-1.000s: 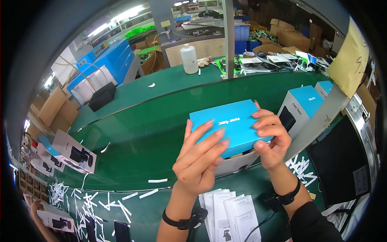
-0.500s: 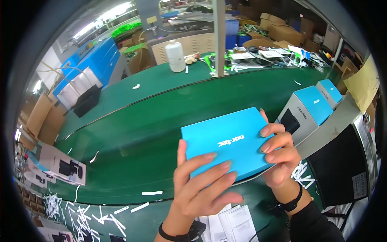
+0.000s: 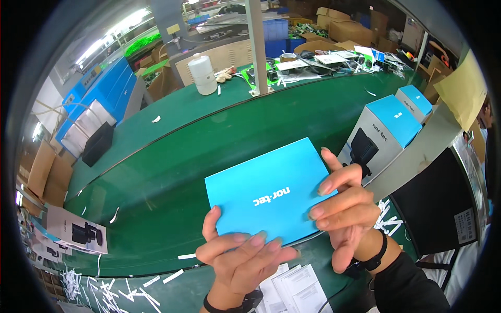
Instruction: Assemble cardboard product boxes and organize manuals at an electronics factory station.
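Both your left hand (image 3: pixel 237 261) and right hand (image 3: pixel 350 211) have a part-curled grip on the blue-faced box (image 3: pixel 263 182), papers (image 3: pixel 300 292) nearer you on the tabletop (image 3: pixel 183 295).

2 hands (image 3: pixel 242 263) (image 3: pixel 352 211), 1 held bx (image 3: pixel 271 190), 2 bxs (image 3: pixel 383 130) (image 3: pixel 415 103) at R, 1 wht btl (image 3: pixel 203 75).

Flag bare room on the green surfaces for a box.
Widest: green belt between the left boxes and held blue-topped box, bar stray strips. Also: far ledge between black block and white bottle, one scrap on it. Crowded: near bench, with paper strips and leaflets; belt's right side, with two boxes.
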`<action>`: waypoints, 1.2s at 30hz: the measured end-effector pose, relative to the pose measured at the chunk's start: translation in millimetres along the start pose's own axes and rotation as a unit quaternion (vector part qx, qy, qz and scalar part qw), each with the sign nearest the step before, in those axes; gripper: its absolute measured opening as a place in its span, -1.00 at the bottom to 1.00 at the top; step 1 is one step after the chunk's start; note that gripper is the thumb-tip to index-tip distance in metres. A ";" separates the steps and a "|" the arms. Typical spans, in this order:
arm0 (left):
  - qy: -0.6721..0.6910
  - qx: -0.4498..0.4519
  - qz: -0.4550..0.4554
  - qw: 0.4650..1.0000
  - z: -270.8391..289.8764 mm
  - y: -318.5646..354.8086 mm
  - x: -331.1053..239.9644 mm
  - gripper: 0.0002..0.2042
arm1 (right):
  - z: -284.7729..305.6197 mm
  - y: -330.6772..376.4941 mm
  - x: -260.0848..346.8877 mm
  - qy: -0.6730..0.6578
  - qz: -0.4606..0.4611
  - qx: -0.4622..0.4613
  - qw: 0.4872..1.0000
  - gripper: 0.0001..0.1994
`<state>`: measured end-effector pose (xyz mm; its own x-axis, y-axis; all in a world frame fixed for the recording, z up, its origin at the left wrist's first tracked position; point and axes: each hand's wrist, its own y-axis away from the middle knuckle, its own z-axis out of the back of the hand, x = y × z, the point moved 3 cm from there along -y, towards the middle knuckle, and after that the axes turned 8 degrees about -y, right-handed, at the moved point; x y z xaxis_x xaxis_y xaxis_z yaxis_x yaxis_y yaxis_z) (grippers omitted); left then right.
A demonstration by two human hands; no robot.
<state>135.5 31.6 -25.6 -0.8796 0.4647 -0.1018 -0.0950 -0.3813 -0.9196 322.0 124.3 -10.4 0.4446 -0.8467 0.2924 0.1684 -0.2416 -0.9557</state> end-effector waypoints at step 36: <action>0.125 -0.011 0.039 0.991 9.0 -54.3 -48.2 -0.78 | 49.1 29.8 2.3 0.313 -0.016 -0.092 0.945 -0.80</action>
<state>178.9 22.7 32.6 -0.7407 0.6193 -0.2604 -0.0198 -0.4076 -0.9129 371.2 138.5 -36.5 -0.1757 -0.9383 0.2977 -0.0090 -0.3009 -0.9536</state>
